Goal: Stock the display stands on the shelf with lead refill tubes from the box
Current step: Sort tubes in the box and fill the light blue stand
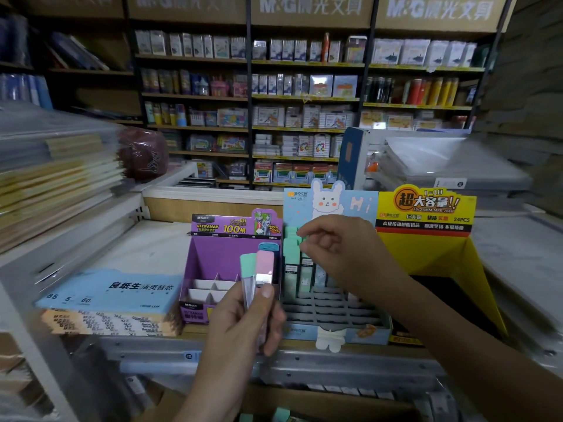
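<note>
- The shelf [146,248] carries three stands in a row.
- The yellow stand [426,245] touches the blue stand's right side.
- The blue stand [335,315], rabbit-topped, has mint tubes [291,254] in its back-left slots.
- The purple stand [213,263] is just left of it.
- Right hand [335,248], over the blue stand, has curled fingers pinching one of the mint tubes.
- Left hand [243,324], before the blue stand's left edge, grips two tubes [263,263] upright.

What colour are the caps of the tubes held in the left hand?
One mint green cap, one pink cap; best in the head view.
</note>
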